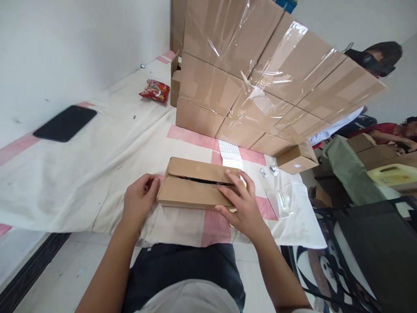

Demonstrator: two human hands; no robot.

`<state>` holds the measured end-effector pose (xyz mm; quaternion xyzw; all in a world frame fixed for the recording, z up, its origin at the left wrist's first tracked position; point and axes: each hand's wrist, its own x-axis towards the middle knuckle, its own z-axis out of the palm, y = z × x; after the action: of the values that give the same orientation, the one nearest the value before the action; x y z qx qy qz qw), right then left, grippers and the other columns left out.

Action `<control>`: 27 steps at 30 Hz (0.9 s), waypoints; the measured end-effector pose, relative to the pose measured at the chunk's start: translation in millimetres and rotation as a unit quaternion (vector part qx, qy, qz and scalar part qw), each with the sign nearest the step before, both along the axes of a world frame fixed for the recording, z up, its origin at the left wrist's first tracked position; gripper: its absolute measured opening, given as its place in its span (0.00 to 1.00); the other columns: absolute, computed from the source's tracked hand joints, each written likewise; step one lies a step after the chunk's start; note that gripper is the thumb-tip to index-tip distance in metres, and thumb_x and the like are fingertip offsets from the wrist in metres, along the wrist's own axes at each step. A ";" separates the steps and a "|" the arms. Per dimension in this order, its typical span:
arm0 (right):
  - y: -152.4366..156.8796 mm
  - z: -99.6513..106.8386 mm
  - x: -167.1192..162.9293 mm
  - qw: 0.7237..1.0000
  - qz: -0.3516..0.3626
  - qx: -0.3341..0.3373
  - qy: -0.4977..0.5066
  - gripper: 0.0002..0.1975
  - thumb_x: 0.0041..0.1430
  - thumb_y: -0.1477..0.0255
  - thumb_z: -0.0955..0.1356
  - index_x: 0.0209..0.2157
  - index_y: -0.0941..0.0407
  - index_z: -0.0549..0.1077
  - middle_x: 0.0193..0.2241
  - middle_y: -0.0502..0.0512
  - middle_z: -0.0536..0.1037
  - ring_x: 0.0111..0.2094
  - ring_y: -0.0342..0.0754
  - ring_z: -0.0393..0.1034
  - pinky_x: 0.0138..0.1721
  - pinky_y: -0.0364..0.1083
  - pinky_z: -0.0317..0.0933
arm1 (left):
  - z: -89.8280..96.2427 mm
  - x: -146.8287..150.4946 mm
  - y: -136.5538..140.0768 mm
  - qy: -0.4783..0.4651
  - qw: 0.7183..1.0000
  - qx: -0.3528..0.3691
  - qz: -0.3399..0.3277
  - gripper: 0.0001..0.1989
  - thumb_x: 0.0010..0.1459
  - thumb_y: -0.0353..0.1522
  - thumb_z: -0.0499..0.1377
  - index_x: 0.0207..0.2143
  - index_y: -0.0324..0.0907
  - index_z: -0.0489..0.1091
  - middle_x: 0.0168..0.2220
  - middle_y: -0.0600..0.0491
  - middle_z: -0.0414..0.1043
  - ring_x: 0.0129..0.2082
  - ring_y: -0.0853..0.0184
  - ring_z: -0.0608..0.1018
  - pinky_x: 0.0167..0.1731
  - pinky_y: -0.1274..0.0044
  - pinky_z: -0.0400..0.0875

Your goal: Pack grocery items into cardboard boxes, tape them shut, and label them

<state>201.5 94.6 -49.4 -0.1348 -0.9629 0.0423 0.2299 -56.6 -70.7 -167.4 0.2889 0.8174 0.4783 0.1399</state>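
The box (189, 191) lies on the table (97, 182); my left hand (140, 194) curls at its left end, grip unclear, my right hand (243, 202) splays across the flaps (198, 168). I'd expect light, stiffish, dentable cardboard, best held at both ends.

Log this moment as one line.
left hand: at cardboard box's left end | right hand: on its top | flaps: dark gap between

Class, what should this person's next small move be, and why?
Probably press the top flaps together with the right hand: a dark gap shows between them, that hand's fingers already spread over the cardboard box's right end, and the left hand is at its left end, seemingly ready to steady it.
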 end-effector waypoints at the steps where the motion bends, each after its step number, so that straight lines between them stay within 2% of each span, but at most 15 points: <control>1: -1.0 0.3 -0.7 1.000 -0.004 -0.001 -0.004 0.18 0.64 0.60 0.71 0.51 0.54 0.77 0.66 0.64 0.66 0.68 0.70 0.50 0.63 0.71 0.58 | -0.1 0.1 0.0 0.000 1.000 0.002 -0.001 0.16 0.63 0.46 0.54 0.36 0.46 0.74 0.31 0.54 0.76 0.28 0.66 0.72 0.32 0.75 0.63; 4: -3.4 0.1 -1.9 1.000 -0.017 0.004 -0.015 0.18 0.64 0.59 0.71 0.51 0.54 0.77 0.66 0.64 0.66 0.69 0.70 0.49 0.63 0.71 0.57 | 1.4 0.4 0.0 -0.003 1.000 -0.006 -0.008 0.15 0.62 0.44 0.54 0.37 0.46 0.74 0.31 0.54 0.77 0.29 0.65 0.73 0.32 0.74 0.63; 9: -6.9 -0.2 -1.7 0.999 -0.034 0.008 -0.031 0.17 0.64 0.59 0.72 0.49 0.54 0.78 0.65 0.64 0.67 0.69 0.70 0.49 0.64 0.70 0.58 | 4.7 -0.1 1.5 -0.025 0.999 -0.007 -0.033 0.15 0.60 0.41 0.55 0.42 0.45 0.76 0.38 0.53 0.80 0.35 0.63 0.78 0.37 0.74 0.66; 13: -9.0 -1.4 -1.4 0.999 -0.032 0.016 -0.027 0.17 0.64 0.59 0.71 0.48 0.54 0.79 0.62 0.65 0.69 0.68 0.69 0.51 0.63 0.69 0.59 | -0.8 -0.7 0.8 -0.013 0.999 0.006 -0.032 0.14 0.62 0.41 0.55 0.42 0.44 0.75 0.36 0.53 0.78 0.33 0.64 0.76 0.36 0.73 0.66; 16: -10.1 -2.9 -0.9 0.999 -0.038 0.016 -0.021 0.17 0.65 0.59 0.71 0.49 0.54 0.79 0.62 0.64 0.69 0.68 0.69 0.52 0.63 0.69 0.59 | 1.6 -1.3 -4.4 0.049 0.993 0.097 0.050 0.12 0.65 0.41 0.55 0.38 0.43 0.73 0.34 0.52 0.75 0.33 0.64 0.75 0.38 0.73 0.68; 18: -10.5 -4.1 -0.8 0.999 -0.043 0.011 -0.017 0.17 0.64 0.59 0.71 0.49 0.53 0.79 0.62 0.64 0.69 0.68 0.69 0.53 0.63 0.69 0.59 | 16.1 0.4 -8.1 0.148 0.968 0.179 0.094 0.09 0.66 0.38 0.55 0.38 0.43 0.71 0.35 0.50 0.74 0.36 0.62 0.76 0.40 0.71 0.69; 19: -10.7 -4.8 -0.9 0.999 -0.045 0.007 -0.015 0.17 0.64 0.59 0.71 0.49 0.53 0.79 0.62 0.64 0.69 0.68 0.69 0.53 0.63 0.69 0.59 | 27.9 3.0 -8.6 0.216 0.951 0.209 0.073 0.08 0.66 0.36 0.55 0.39 0.43 0.71 0.36 0.49 0.74 0.38 0.61 0.76 0.42 0.69 0.70; 20: -11.0 -5.6 -0.9 0.999 -0.048 0.003 -0.014 0.17 0.64 0.59 0.71 0.50 0.53 0.79 0.62 0.64 0.69 0.68 0.69 0.53 0.63 0.69 0.59 | 41.9 7.2 -7.5 0.289 0.932 0.218 0.021 0.06 0.66 0.35 0.56 0.41 0.44 0.71 0.38 0.49 0.76 0.40 0.60 0.77 0.45 0.68 0.70; 21: -11.3 -6.5 -0.9 0.999 -0.051 -0.001 -0.013 0.18 0.64 0.58 0.71 0.50 0.53 0.79 0.62 0.64 0.69 0.67 0.69 0.54 0.63 0.69 0.59 | 56.7 13.1 -4.9 0.363 0.907 0.207 -0.059 0.07 0.65 0.34 0.57 0.43 0.45 0.72 0.41 0.48 0.78 0.43 0.58 0.78 0.47 0.66 0.69; 23: -12.3 -9.0 -0.5 0.998 -0.056 -0.004 -0.011 0.19 0.64 0.57 0.71 0.50 0.53 0.78 0.62 0.64 0.68 0.67 0.69 0.54 0.64 0.68 0.59 | 82.9 28.6 4.8 0.464 0.849 0.135 -0.214 0.15 0.65 0.36 0.58 0.53 0.49 0.72 0.51 0.48 0.79 0.50 0.56 0.78 0.54 0.62 0.65; 24: -12.8 -10.5 -0.1 0.998 -0.058 -0.003 -0.010 0.20 0.63 0.56 0.71 0.50 0.53 0.78 0.62 0.64 0.68 0.67 0.68 0.54 0.64 0.68 0.58 | 91.3 37.0 11.1 0.493 0.822 0.104 -0.264 0.20 0.65 0.38 0.57 0.58 0.50 0.70 0.57 0.48 0.77 0.53 0.55 0.77 0.58 0.61 0.62; 25: -13.1 -12.3 0.3 0.998 -0.057 0.001 -0.008 0.22 0.62 0.54 0.71 0.51 0.52 0.78 0.62 0.64 0.68 0.67 0.68 0.53 0.64 0.67 0.58 | 95.2 44.9 17.7 0.512 0.803 0.087 -0.293 0.24 0.66 0.41 0.56 0.63 0.51 0.67 0.61 0.49 0.74 0.57 0.54 0.76 0.60 0.60 0.60; 27: -12.8 -16.2 1.4 0.998 -0.058 0.017 -0.003 0.25 0.60 0.50 0.72 0.51 0.51 0.78 0.62 0.63 0.68 0.67 0.68 0.53 0.64 0.66 0.58 | 89.3 56.6 31.3 0.538 0.776 0.084 -0.318 0.29 0.67 0.42 0.51 0.68 0.50 0.62 0.65 0.49 0.69 0.60 0.53 0.75 0.62 0.59 0.58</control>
<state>202.8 81.8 -65.6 -0.1866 -0.9546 0.0124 0.2317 -0.1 -39.3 -78.1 0.7533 0.5777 0.2400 -0.2029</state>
